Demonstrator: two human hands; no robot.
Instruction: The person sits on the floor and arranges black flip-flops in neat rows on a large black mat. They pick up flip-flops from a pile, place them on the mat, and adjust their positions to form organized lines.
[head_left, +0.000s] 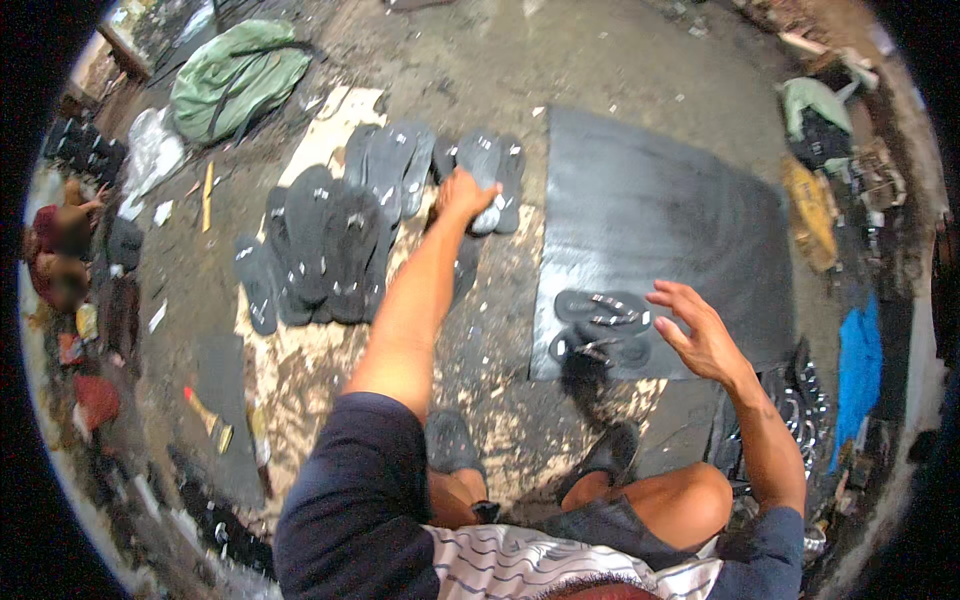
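Observation:
My left hand [462, 198] reaches out over a small group of grey and black sandal soles [480, 150]. Its thumb lies to the right and its fingers curl at the left of one grey sole; the fingertips are partly hidden. My right hand [697, 332] hovers open, fingers apart, over the edge of a black rubber sheet [660, 200]. Just left of it, a pair of dark flip-flops [603, 312] with shiny straps lies on the sheet. More soles [318, 240] are stacked and spread left of my left arm, and others [388, 165] lie beyond them.
A worn pale board [300, 375] lies under the soles. A brush [208, 420] rests on a dark strip at left, and a green bag [240, 80] sits at far left. Shiny straps [790, 405] and a blue cloth [858, 370] lie at right. Other people [65, 250] are at the left edge.

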